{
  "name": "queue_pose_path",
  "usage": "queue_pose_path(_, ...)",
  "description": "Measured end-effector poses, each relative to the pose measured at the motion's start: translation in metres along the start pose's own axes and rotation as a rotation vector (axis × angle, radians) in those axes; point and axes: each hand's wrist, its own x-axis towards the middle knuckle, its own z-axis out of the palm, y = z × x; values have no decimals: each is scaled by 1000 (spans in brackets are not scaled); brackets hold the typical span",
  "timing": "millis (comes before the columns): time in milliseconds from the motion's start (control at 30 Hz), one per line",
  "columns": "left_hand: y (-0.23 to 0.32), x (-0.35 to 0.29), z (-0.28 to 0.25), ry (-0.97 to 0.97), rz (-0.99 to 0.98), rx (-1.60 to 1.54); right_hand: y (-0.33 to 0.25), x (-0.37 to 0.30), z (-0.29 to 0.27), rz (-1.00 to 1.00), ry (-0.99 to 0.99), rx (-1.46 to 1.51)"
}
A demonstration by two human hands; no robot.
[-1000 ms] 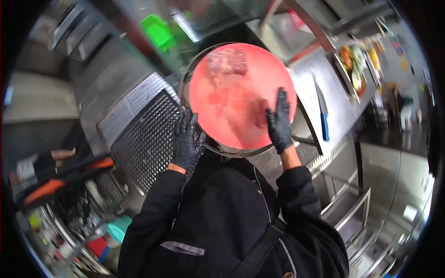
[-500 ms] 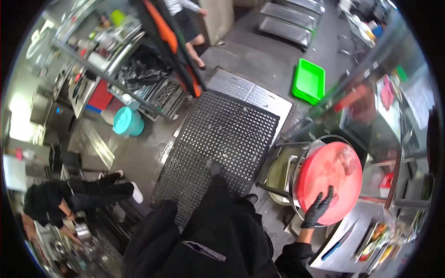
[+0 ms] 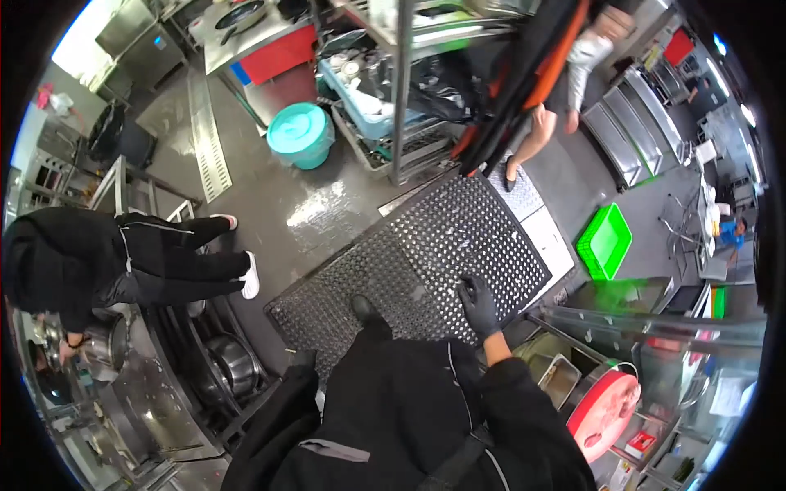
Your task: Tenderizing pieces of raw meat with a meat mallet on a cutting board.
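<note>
My right hand (image 3: pixel 481 307), in a black glove, hangs over the perforated black floor mat (image 3: pixel 417 245) with fingers loosely bent and apart, nothing seen in them. Behind it to the right is a thick red round cutting board (image 3: pixel 598 421) with raw meat (image 3: pixel 628 395) near its edge, set on a round container. The hand is clear of the board. My left sleeve (image 3: pixel 282 409) hangs at my side; the left hand does not show.
At left, a person in black (image 3: pixel 135 258) works at a steel counter. Ahead, another person (image 3: pixel 536 131) walks beside a shelving rack (image 3: pixel 401 98). A turquoise lidded bucket (image 3: pixel 300 135), a green crate (image 3: pixel 604 241) and a steel trolley (image 3: pixel 630 131) stand on the floor.
My right hand has left the red cutting board and swung out over the mat. My view has turned left, putting the board at lower right. The walking person has stepped onto the metal plate.
</note>
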Motion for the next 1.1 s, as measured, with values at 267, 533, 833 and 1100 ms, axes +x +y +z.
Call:
queue_pose_path(267, 1, 140, -145, 121, -352, -693, -29, 207, 209, 20, -436, -94)
queue_pose_path(533, -54, 224, -139, 7, -87, -218, -17, 420, 391, 342, -395, 239)
queue_pose_path(833, -53, 368, -246, -49, -152, -313, -79, 643, 576, 932, -401, 792)
queue_pose_path(1100, -68, 620, -369, 87, -19, -515, -60, 851, 739, 1120, -131, 899)
